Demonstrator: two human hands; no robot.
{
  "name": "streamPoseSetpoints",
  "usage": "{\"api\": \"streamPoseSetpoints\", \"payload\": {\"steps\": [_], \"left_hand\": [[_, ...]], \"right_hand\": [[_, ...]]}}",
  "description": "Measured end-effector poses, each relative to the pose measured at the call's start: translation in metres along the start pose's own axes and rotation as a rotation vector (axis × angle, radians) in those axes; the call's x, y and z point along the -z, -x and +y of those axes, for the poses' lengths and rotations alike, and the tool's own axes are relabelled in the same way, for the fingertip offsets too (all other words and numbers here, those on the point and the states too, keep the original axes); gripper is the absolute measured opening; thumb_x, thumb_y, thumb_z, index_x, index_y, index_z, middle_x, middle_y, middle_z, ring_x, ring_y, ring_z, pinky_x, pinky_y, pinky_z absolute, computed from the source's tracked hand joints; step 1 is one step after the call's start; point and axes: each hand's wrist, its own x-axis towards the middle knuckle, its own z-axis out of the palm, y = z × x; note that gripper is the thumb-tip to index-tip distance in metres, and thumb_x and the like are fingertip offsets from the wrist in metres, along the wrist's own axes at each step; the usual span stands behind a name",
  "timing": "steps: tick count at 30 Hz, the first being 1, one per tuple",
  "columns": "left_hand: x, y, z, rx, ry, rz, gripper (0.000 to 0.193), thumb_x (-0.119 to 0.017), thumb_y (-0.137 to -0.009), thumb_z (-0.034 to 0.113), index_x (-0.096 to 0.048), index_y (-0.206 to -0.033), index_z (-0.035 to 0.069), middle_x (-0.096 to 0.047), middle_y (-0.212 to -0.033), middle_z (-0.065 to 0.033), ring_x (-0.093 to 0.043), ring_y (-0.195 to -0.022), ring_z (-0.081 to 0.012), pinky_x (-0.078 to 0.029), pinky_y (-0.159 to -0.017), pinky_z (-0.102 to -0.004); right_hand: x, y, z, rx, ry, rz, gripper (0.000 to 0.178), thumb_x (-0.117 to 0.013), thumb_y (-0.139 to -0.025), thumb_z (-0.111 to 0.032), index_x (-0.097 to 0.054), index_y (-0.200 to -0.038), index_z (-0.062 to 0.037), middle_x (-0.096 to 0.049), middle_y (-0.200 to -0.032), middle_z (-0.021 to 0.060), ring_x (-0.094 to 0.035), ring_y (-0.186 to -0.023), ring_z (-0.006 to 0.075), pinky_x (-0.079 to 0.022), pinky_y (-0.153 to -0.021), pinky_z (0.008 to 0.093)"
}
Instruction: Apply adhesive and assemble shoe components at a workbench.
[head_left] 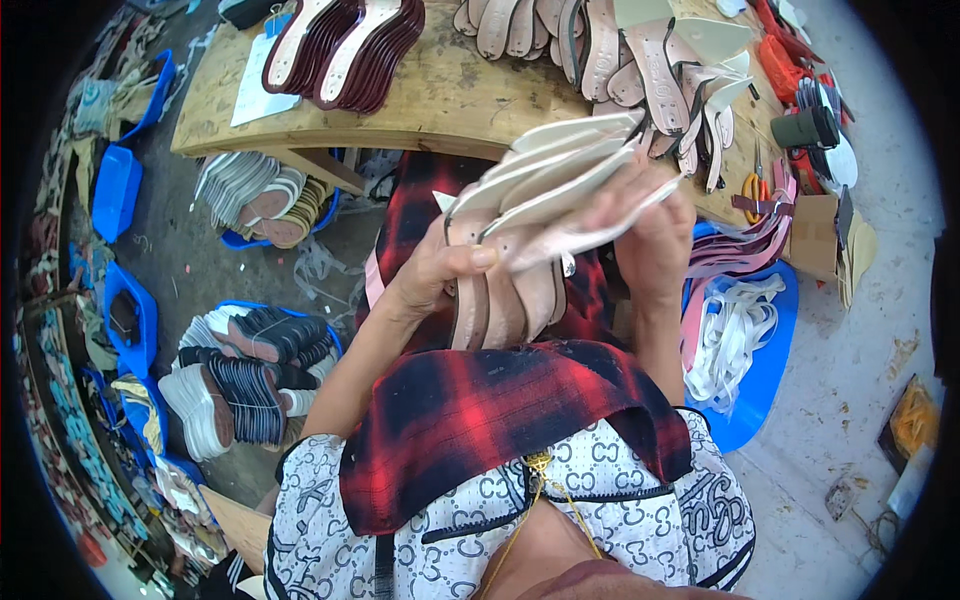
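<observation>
Both hands are up in front of the chest, over the lap. Left hand (430, 275) is closed around a stack of pale pink, flat sandal insoles (505, 300), thumb across the front, lower ends hanging down toward the red-and-black plaid cloth (470, 420) on the lap. Right hand (650, 235) is closed on a fan of cream-white insole pieces (560, 170), fingers curled over the right ends; the pieces splay out to the upper left, w/ gaps between them.

Risks, as I judge them:
- The fan is only pinched at one end, so the loose tips could slip & slide out, dropping onto the lap or down to the grey concrete floor (860, 350).
- The two stacks touch near the left thumb; pieces could get mixed or pulled out of order if either hand shifts.
- The left grip holds several long soles by their middle; the bottom ones look least secured, could slide down.
- The wooden workbench (440, 90) edge is just beyond the fan, already crowded w/ more beige soles (650, 70), so a bump could knock those off.
- The blue plastic tub of white straps (740, 340) sits just beside the right forearm; an elbow swing could tip it.
</observation>
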Motion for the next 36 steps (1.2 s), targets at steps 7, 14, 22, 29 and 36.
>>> {"api": "streamPoseSetpoints", "payload": {"steps": [7,14,22,29,36], "left_hand": [[0.003,0.0,-0.009,0.021,0.037,0.009,0.083,-0.069,-0.074,0.031,-0.034,-0.139,-0.006,-0.053,-0.127,-0.0187,-0.057,-0.112,-0.0239,-0.047,-0.095,-0.0346],[0.008,0.012,-0.012,-0.108,0.064,-0.015,0.088,-0.068,-0.069,0.027,-0.031,-0.143,-0.005,-0.047,-0.136,-0.0186,-0.047,-0.125,-0.0256,-0.033,-0.108,-0.0359],[0.0,0.011,-0.01,-0.078,-0.145,0.01,0.087,-0.067,-0.071,0.025,-0.031,-0.144,-0.003,-0.047,-0.136,-0.0157,-0.044,-0.127,-0.0224,-0.029,-0.108,-0.0334],[0.013,0.006,-0.018,-0.045,-0.038,0.083,0.078,-0.068,-0.073,0.025,-0.037,-0.139,-0.003,-0.052,-0.128,-0.0149,-0.052,-0.117,-0.0214,-0.04,-0.101,-0.0344],[0.013,0.011,-0.018,-0.113,0.111,0.158,0.082,-0.068,-0.073,0.034,-0.035,-0.139,-0.003,-0.057,-0.118,-0.0166,-0.059,-0.105,-0.0242,-0.05,-0.09,-0.0367]], "right_hand": [[0.025,0.0,0.039,-0.034,-0.463,0.066,0.038,-0.053,-0.097,-0.034,-0.052,-0.078,-0.0014,-0.055,-0.077,0.0113,-0.058,-0.069,0.0207,-0.048,-0.067,0.0303],[0.012,0.012,-0.007,0.15,0.277,-0.1,0.04,-0.05,-0.097,-0.043,-0.061,-0.078,-0.0089,-0.066,-0.075,0.01,-0.055,-0.084,0.0202,-0.035,-0.093,0.0361],[0.01,0.036,0.037,0.034,-0.57,0.227,0.05,-0.038,-0.102,-0.041,-0.047,-0.066,-0.008,-0.049,-0.062,0.0077,-0.044,-0.071,0.0198,-0.036,-0.072,0.032],[0.008,-0.007,0.04,-0.291,-0.715,0.348,0.05,-0.038,-0.103,-0.032,-0.036,-0.057,-0.0132,-0.036,-0.054,0.0011,-0.034,-0.051,0.0121,-0.032,-0.053,0.028],[0.013,-0.038,0.056,-0.233,-1.049,0.225,0.047,-0.04,-0.1,-0.03,-0.041,-0.056,-0.0142,-0.035,-0.047,-0.0005,-0.032,-0.046,0.0138,-0.03,-0.051,0.0293]]}}
